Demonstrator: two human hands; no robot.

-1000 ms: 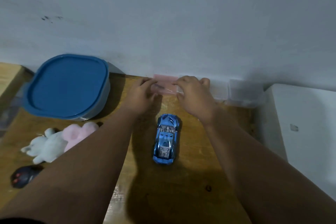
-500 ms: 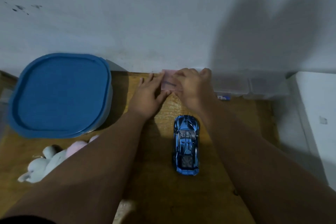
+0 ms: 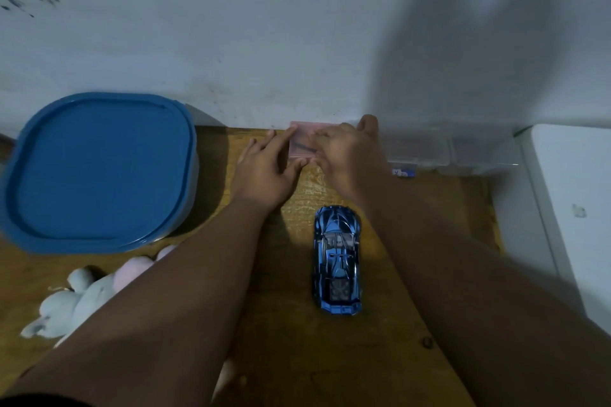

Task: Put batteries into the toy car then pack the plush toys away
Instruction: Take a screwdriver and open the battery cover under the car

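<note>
Hands: left hand (image 3: 264, 168) braces pink box (image 3: 299, 142) at twelve o'clock, right hand (image 3: 347, 155) grips it.
Risk: forced open, it may jerk and spill.

Tub (image 3: 99, 172): rear left of the table (image 3: 297, 357), against the wall (image 3: 297, 26).
Plush toys (image 3: 82, 294): just before the tub.
Toy car (image 3: 337, 258): mid-table, between the forearms.
Case (image 3: 302, 139): behind the car, at the wall; left hand (image 3: 264, 168) on its left side, right hand (image 3: 347, 152) over its right.
Boxes (image 3: 446, 149): right of the case.
</note>
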